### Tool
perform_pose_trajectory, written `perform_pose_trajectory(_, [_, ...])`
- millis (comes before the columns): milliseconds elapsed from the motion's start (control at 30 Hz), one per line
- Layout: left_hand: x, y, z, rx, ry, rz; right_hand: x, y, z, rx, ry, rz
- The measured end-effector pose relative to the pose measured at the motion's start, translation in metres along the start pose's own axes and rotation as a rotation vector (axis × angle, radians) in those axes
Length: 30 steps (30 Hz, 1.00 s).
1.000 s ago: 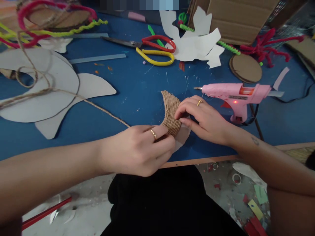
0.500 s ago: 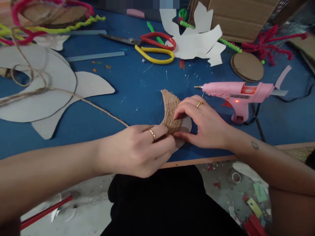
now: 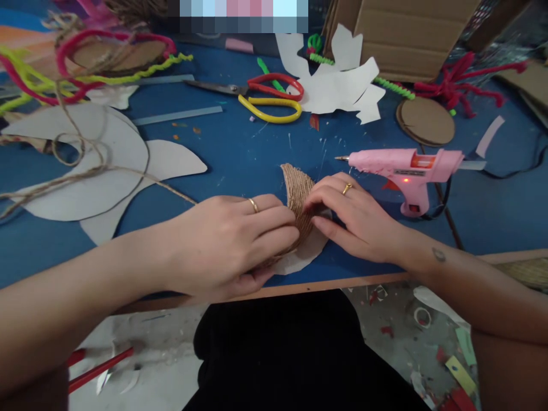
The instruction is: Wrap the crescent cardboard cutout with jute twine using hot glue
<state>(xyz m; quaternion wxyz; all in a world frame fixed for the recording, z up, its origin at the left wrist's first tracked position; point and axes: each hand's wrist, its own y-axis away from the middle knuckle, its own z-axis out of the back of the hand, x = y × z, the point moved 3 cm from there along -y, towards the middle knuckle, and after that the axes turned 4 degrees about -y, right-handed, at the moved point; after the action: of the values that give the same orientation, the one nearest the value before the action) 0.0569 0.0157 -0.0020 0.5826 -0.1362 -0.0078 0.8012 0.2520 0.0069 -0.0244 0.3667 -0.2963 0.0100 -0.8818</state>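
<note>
A curved white cutout (image 3: 305, 258), partly covered with close rows of brown jute twine (image 3: 299, 185), lies at the table's front edge. My left hand (image 3: 240, 240) is closed over its left side, fingertips against the rows. The loose twine strand (image 3: 173, 193) runs from the left and disappears under this hand, so its grip is partly hidden. My right hand (image 3: 355, 214) holds the cutout's right side, thumb and fingers bent together on the twine rows. A pink glue gun (image 3: 402, 165) with a lit orange light lies just beyond my right hand, nozzle pointing left.
Scissors (image 3: 269, 108) with red and yellow handles lie behind my hands. Large white cutouts (image 3: 111, 177) lie at left under tangled twine. Cardboard discs (image 3: 425, 123), pipe cleaners (image 3: 464, 85), white scraps (image 3: 334, 80) and a cardboard box (image 3: 400, 40) stand or lie farther back.
My left hand has shifted slightly up and turned flatter over the cutout, uncovering more white along its lower edge. My right thumb has moved up onto the twine rows. The view has tilted slightly.
</note>
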Motion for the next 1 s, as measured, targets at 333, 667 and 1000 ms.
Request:
perform_pose_trajectory(333, [0.000, -0.003, -0.003, 0.115, -0.003, 0.014, 0.010, 0.005, 0.007, -0.099, 0.085, 0.147])
perform_pose_trajectory(667, [-0.002, -0.007, -0.012, -0.145, -0.100, 0.324, 0.008, 0.005, 0.004, -0.080, 0.128, 0.123])
perform_pose_trajectory(1000, [-0.006, -0.004, -0.004, -0.101, 0.005, 0.271, 0.003, 0.003, 0.005, -0.073, 0.128, -0.044])
